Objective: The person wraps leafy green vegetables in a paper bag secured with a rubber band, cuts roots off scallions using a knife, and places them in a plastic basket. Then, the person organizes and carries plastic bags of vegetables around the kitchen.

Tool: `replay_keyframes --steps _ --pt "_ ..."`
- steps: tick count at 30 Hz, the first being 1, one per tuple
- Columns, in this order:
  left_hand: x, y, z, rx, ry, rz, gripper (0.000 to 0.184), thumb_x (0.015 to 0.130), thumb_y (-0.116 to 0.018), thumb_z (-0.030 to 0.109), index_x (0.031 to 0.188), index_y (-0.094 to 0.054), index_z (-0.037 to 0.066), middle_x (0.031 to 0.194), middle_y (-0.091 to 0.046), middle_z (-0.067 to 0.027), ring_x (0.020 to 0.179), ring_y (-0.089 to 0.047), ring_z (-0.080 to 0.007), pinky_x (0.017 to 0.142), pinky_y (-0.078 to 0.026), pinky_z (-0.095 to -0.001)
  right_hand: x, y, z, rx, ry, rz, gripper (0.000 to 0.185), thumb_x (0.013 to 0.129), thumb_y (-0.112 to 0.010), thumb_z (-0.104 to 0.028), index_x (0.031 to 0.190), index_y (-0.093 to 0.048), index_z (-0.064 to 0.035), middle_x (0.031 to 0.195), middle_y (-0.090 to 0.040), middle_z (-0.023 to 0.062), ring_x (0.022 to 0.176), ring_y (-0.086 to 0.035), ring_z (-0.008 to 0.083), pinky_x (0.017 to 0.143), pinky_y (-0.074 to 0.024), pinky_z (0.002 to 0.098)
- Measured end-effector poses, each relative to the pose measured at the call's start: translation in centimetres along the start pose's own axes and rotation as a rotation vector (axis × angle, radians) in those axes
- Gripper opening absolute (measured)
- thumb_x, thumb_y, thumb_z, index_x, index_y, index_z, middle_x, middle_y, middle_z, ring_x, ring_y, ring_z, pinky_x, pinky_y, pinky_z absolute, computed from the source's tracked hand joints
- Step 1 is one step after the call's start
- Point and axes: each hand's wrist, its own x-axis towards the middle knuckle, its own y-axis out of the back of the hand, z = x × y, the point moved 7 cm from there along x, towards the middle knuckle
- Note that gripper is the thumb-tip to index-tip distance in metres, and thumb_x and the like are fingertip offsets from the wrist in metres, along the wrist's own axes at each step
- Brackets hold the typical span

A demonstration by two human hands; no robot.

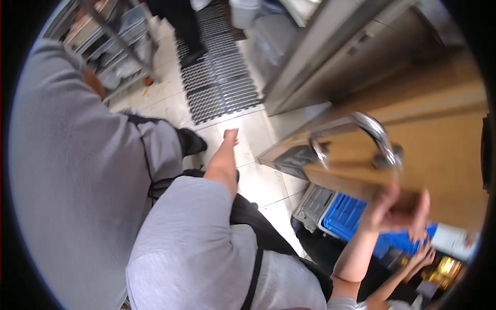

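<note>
At the end of a bare arm hanging below a grey sleeve is my left hand (231, 136), above the tiled floor. It holds nothing visible; its fingers look loosely bent. Further right, my right hand (398, 213) is raised and blurred, thumb and fingers spread apart, with nothing seen in it. It is just beside the edge of a wooden door (444, 129); I cannot tell whether it touches. A curved chrome handle (373, 130) sticks out from the door, a little above the hand.
A person in a grey shirt (72, 155) stands close on the left. Another person's hands (421, 261) are at lower right, by blue crates (341, 213). A black floor mat (219, 67) runs along the tiles. A metal shelf rack (121, 44) and a grey bin (274, 39) stand further off.
</note>
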Motion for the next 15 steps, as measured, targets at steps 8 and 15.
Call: replay_keyframes --steps 8,15 --pt "-10.6 -7.0 -3.2 1.872 -0.891 -0.361 0.023 0.065 -0.07 0.023 0.059 -0.064 0.001 0.066 -0.065 -0.0137 0.061 -0.065 -0.0233 0.066 -0.053 -0.0303 -1.4 14.0 -2.5 0.015 -0.065 -0.138 0.036 0.067 -0.071 -0.008 0.101 -0.061 -0.0009 0.104 -0.061 0.0185 0.097 -0.059 0.0303 0.089 -0.0431 0.0404" --pt "-15.6 -13.2 -15.5 2.283 -1.379 -1.006 0.018 0.075 -0.053 0.015 0.075 -0.068 0.004 0.082 -0.066 -0.0155 0.077 -0.065 -0.027 0.07 -0.051 -0.0366 -22.7 25.1 -5.3 -0.245 -0.927 -0.07 0.016 0.077 -0.064 -0.006 0.093 -0.064 -0.0036 0.09 -0.066 0.0095 0.084 -0.063 0.0244 0.077 -0.0484 0.0327"
